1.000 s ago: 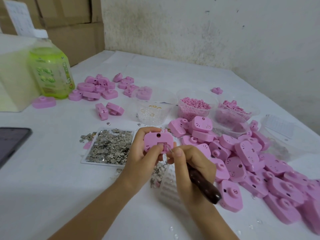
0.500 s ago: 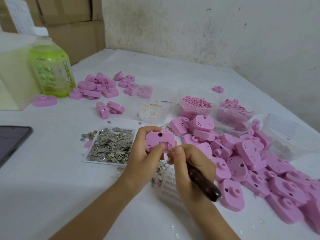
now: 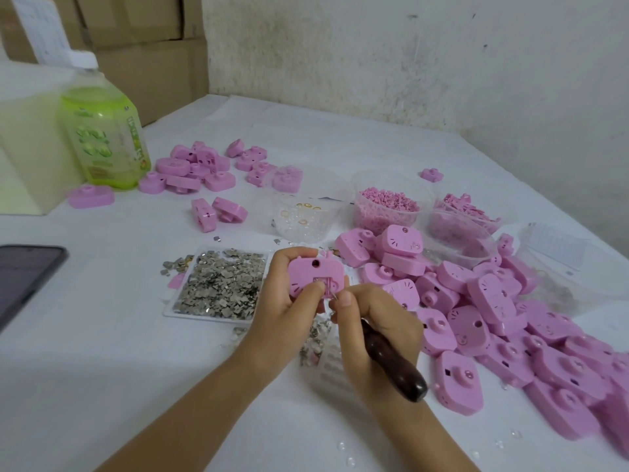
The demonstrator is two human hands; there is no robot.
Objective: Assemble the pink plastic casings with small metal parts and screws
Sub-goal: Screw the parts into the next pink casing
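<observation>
My left hand (image 3: 280, 308) grips a pink plastic casing (image 3: 308, 272) above the table, its thumb pressing near a small metal part in the casing's square recess. My right hand (image 3: 377, 338) grips a screwdriver with a dark wooden handle (image 3: 396, 366); its thin metal tip touches the recess next to my left thumb. A flat white tray of small metal parts (image 3: 221, 284) lies just left of my hands. A large heap of pink casings (image 3: 483, 311) spreads to the right.
A smaller group of pink casings (image 3: 200, 168) lies at the back left beside a green bottle (image 3: 105, 131). Clear tubs hold rings (image 3: 303, 216), pink pellets (image 3: 388, 202) and pink bits (image 3: 466, 206). A dark phone (image 3: 23, 277) lies at the left edge. Cardboard boxes stand behind.
Both hands stay together on the casing; the screwdriver tip remains at the recess. Only the view has shifted slightly.
</observation>
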